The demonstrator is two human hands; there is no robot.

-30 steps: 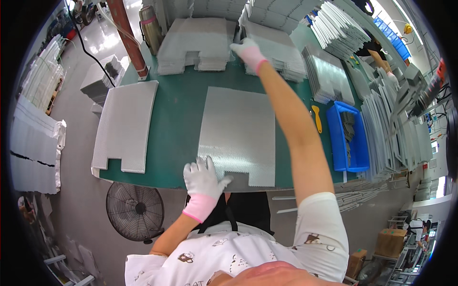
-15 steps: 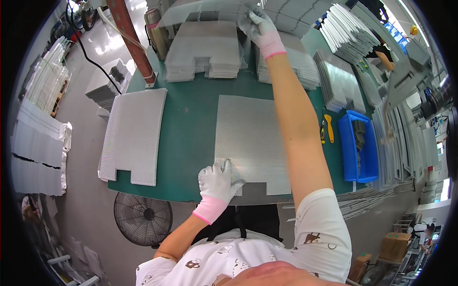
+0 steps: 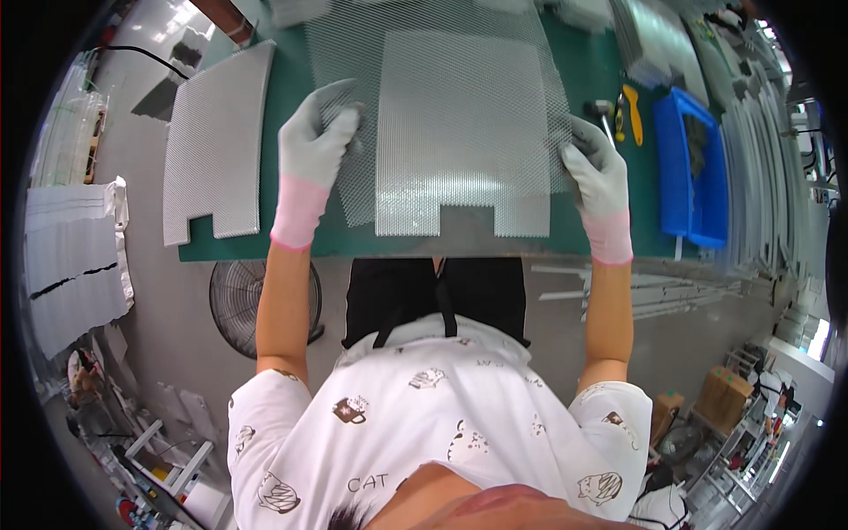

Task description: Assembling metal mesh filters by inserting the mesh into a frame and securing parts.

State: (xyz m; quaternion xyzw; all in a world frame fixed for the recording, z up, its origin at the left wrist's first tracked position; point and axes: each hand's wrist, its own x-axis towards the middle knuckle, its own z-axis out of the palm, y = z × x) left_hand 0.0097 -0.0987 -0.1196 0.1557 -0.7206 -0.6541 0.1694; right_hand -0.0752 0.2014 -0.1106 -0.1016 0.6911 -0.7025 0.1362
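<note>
Between my two hands a thin, see-through mesh sheet [image 3: 340, 57] is stretched out above the table. My left hand [image 3: 316, 146], in a white glove with a pink cuff, is closed on its left edge. On the opposite edge my right hand [image 3: 601, 172], gloved the same way, pinches the sheet. Beneath it a silvery mesh panel [image 3: 521, 219] with a notch in its near edge lies on the green table [image 3: 331, 240], partly seen through the sheet. Another notched mesh panel [image 3: 216, 146] lies to the left.
At the right stand a blue bin [image 3: 676, 168] with grey pieces in it and a yellow-handled tool [image 3: 633, 115]. Stacked panels [image 3: 658, 44] lie at the far right. A black floor fan [image 3: 238, 305] stands below the table's front edge.
My right hand has come back from the far stacks toward me, and a mesh sheet is now in both hands. My left hand has left the middle panel and moved left. The view has shifted.
</note>
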